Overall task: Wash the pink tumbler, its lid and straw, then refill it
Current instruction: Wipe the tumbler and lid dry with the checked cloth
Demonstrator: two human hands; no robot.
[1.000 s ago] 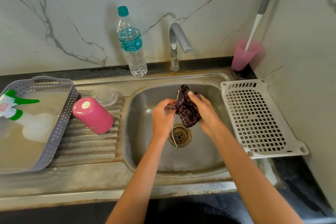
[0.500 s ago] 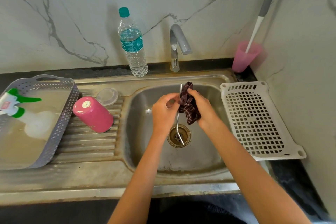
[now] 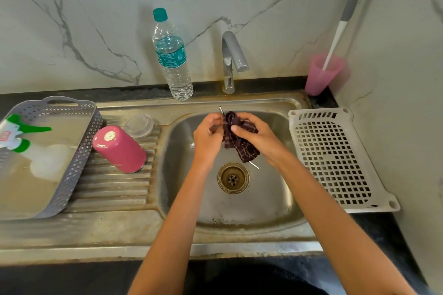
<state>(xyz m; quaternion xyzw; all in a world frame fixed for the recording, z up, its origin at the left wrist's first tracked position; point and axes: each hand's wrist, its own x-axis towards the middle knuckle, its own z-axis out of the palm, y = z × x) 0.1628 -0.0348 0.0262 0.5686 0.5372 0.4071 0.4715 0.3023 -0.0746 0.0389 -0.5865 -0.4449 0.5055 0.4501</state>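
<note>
- Left hand pinches the thin metal straw near its upper end, over the steel sink basin.
- Right hand curls its fingers round the dark checked cloth wrapped about the straw.
- Pink cylindrical tumbler stands upside down on the ribbed drainboard, with the clear round lid just behind it.

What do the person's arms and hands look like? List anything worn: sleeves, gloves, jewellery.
Nothing worn shows. The left forearm and right forearm are bare to the picture's edge, no sleeve in view. The left hand and right hand are ungloved; no ring, watch or bracelet shows on the sides facing the camera.
</note>
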